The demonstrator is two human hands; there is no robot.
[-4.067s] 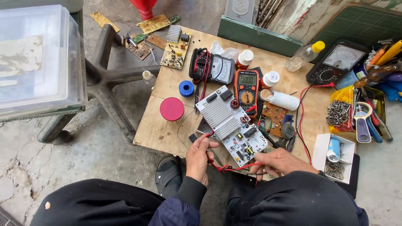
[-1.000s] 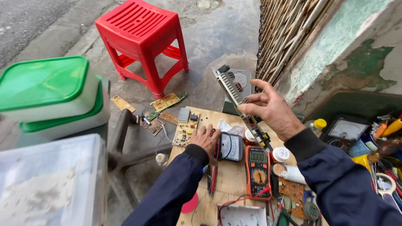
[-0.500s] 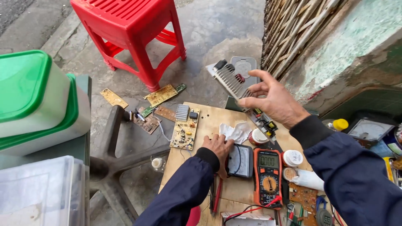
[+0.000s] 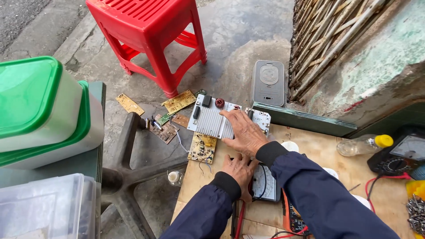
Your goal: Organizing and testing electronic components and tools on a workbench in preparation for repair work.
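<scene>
My right hand (image 4: 245,132) grasps the white board (image 4: 211,118), the one with the ribbed heatsink: thumb and fingers spread over its right half, holding it out past the far left corner of the table (image 4: 310,152), above the ground. Whether the board touches anything below, I cannot tell.

My left hand (image 4: 239,169) lies at 6 o'clock from the right one, fingers curled loosely on the top edge of the analogue meter (image 4: 264,183); I see no closed grip there, only a resting touch.

At 7 o'clock from the white board, just beside it, a yellow board (image 4: 202,148) sits on the table's corner. At 9 o'clock, on the concrete, lie several loose boards (image 4: 178,102), brown and yellow, near the black star base (image 4: 128,170) of a chair. At 11 o'clock, further off, stands a red stool (image 4: 148,33). At 2 o'clock a grey box (image 4: 268,82) leans by the bamboo fence (image 4: 330,40).

Far to 9 o'clock are white tubs with green lids (image 4: 40,108), stacked, and a clear bin (image 4: 42,206) below them. On the table at 3 o'clock lies a clear bottle (image 4: 361,144) with a yellow cap, and beyond it a black meter (image 4: 398,155) with red leads.
</scene>
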